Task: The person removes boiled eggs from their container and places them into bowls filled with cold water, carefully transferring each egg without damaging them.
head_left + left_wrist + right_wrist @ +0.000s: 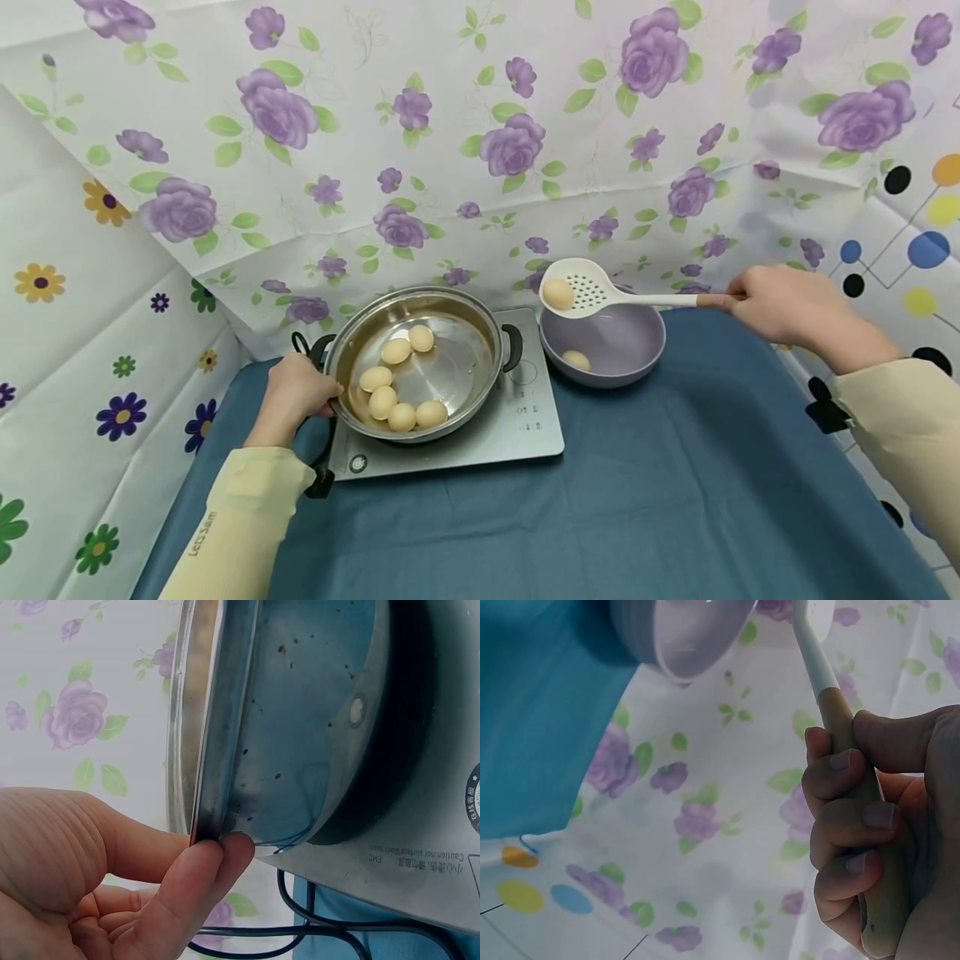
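Note:
My right hand [787,308] grips the wooden handle [844,727] of a white slotted spoon [592,293]. One egg [558,293] lies in the spoon's bowl, which is held above the back of a purple bowl [637,337]. Inside that bowl rests another egg [576,360]. My left hand [296,392] pinches the rim of a steel pot [457,358] between thumb and fingers, close to its left black handle; the left wrist view shows the fingertips beneath the rim. Several eggs [382,402] sit along the left and front inside the pot.
Under the pot is a silver induction cooker [487,442], with a black cord [322,930] at its left. A blue cloth [600,500] covers the table. Flowered sheeting [450,125] hangs behind and at the left; dotted sheeting [922,250] is at the right.

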`<action>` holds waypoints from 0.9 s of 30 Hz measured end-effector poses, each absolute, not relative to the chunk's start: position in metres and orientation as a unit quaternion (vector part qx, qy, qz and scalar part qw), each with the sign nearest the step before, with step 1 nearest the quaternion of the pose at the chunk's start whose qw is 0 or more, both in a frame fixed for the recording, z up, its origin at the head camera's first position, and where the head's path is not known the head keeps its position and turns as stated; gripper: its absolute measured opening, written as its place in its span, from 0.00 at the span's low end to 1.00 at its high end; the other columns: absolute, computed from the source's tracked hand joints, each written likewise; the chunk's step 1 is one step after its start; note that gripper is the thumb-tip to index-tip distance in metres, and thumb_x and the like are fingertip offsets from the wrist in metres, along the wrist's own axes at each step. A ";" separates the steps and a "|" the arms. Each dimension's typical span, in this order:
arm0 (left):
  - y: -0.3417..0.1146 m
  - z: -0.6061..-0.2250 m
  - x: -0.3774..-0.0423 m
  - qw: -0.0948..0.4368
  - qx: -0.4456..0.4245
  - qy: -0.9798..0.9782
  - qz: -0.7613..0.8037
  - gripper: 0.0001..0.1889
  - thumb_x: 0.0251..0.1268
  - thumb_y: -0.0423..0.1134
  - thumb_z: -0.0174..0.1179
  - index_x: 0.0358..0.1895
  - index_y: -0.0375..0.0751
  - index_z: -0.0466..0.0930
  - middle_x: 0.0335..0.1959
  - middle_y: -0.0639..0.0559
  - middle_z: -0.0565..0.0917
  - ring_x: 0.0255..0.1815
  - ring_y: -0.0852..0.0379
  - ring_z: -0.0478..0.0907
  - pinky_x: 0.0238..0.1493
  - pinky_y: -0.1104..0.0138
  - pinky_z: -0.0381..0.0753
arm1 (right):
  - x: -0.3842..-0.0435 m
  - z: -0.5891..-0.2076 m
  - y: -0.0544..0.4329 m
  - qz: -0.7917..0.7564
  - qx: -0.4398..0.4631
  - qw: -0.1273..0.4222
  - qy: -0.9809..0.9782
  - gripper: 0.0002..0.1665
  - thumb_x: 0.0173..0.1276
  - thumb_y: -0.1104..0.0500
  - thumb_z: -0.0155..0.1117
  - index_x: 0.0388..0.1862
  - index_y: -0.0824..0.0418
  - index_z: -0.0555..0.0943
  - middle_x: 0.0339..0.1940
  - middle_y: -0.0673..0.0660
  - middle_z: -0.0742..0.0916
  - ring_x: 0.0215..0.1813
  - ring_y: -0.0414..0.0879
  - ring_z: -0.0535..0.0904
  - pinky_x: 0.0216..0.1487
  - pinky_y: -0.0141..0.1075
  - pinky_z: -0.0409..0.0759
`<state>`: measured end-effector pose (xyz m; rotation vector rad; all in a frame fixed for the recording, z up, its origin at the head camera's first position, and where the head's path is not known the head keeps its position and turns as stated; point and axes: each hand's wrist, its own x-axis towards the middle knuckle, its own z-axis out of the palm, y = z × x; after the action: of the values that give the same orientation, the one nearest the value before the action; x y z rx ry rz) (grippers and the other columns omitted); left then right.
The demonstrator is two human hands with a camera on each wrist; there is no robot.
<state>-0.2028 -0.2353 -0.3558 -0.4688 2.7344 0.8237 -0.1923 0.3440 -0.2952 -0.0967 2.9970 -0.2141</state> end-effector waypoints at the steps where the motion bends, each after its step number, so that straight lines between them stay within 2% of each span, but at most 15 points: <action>1: -0.235 -0.356 -0.203 0.122 -0.161 0.938 0.283 0.13 0.54 0.35 0.60 0.35 0.25 0.81 0.14 0.44 0.83 0.14 0.55 0.82 0.22 0.63 0.81 | -0.192 -0.296 0.346 -0.072 -0.027 0.071 0.995 0.36 0.63 0.26 0.40 0.20 0.51 0.80 0.13 0.53 0.74 0.16 0.48 0.70 0.16 0.40 0.63; 3: -0.236 -0.355 -0.203 0.120 -0.160 0.937 0.285 0.13 0.54 0.35 0.60 0.36 0.24 0.81 0.14 0.44 0.83 0.14 0.55 0.82 0.22 0.63 0.81 | -0.192 -0.298 0.351 -0.072 -0.019 0.076 0.994 0.37 0.63 0.25 0.39 0.19 0.51 0.79 0.12 0.53 0.75 0.16 0.48 0.71 0.16 0.40 0.63; 10: -0.235 -0.356 -0.203 0.121 -0.163 0.938 0.282 0.14 0.54 0.35 0.60 0.37 0.24 0.80 0.14 0.44 0.83 0.14 0.56 0.82 0.22 0.63 0.81 | -0.193 -0.304 0.365 -0.072 -0.016 0.078 0.994 0.36 0.64 0.27 0.40 0.27 0.52 0.82 0.13 0.53 0.75 0.17 0.48 0.70 0.16 0.40 0.62; 16: -0.235 -0.357 -0.203 0.119 -0.164 0.939 0.279 0.14 0.53 0.36 0.60 0.36 0.25 0.81 0.14 0.45 0.83 0.14 0.56 0.82 0.23 0.63 0.81 | -0.194 -0.311 0.376 -0.056 -0.014 0.074 0.996 0.34 0.66 0.29 0.40 0.22 0.51 0.80 0.13 0.53 0.74 0.17 0.47 0.68 0.16 0.39 0.61; 19: -0.235 -0.357 -0.203 0.118 -0.161 0.939 0.281 0.14 0.53 0.36 0.60 0.36 0.24 0.81 0.14 0.45 0.83 0.15 0.55 0.82 0.23 0.63 0.81 | -0.195 -0.313 0.378 -0.052 -0.013 0.079 0.995 0.33 0.68 0.32 0.41 0.28 0.54 0.82 0.16 0.53 0.76 0.19 0.48 0.69 0.17 0.39 0.62; 23: -0.236 -0.357 -0.204 0.119 -0.161 0.938 0.282 0.14 0.53 0.36 0.60 0.36 0.24 0.81 0.14 0.45 0.83 0.15 0.55 0.82 0.23 0.63 0.81 | -0.197 -0.316 0.379 -0.050 -0.015 0.084 0.995 0.33 0.69 0.36 0.44 0.44 0.60 0.83 0.24 0.54 0.80 0.23 0.48 0.71 0.19 0.40 0.62; 27: -0.236 -0.357 -0.204 0.119 -0.161 0.939 0.280 0.14 0.53 0.36 0.60 0.37 0.24 0.80 0.14 0.45 0.83 0.15 0.55 0.82 0.23 0.63 0.81 | -0.198 -0.319 0.378 -0.046 -0.013 0.081 0.996 0.28 0.69 0.39 0.46 0.42 0.59 0.84 0.22 0.55 0.79 0.23 0.48 0.70 0.18 0.40 0.63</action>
<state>-0.2038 -0.2362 -0.3570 -0.4716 2.7449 0.8199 -0.1978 0.3779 -0.3193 -0.0374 2.9765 -0.1390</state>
